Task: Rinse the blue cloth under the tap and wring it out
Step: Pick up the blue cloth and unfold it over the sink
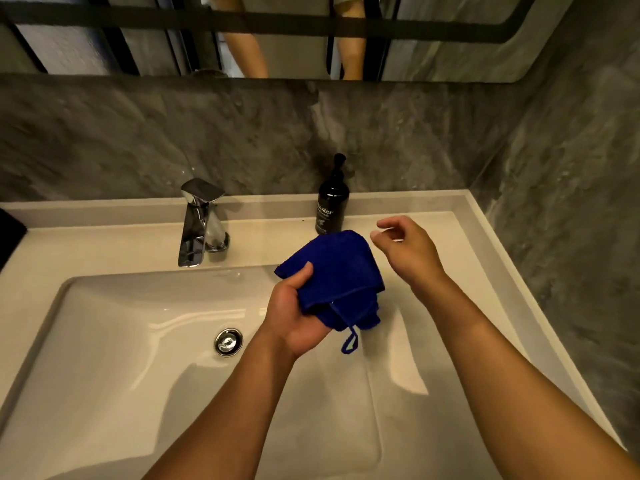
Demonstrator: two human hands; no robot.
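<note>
The blue cloth is folded and held over the right side of the white sink basin. A small hanging loop dangles from its lower edge. My left hand grips the cloth from below, thumb on top of it. Just right of the cloth hovers my right hand, fingers loosely curled and apart, holding nothing. The chrome tap stands at the back of the sink, left of the cloth; no water runs from it.
A black pump bottle stands on the back ledge just behind the cloth. The chrome drain plug sits in the basin floor. Grey marble walls close in behind and to the right, with a mirror above.
</note>
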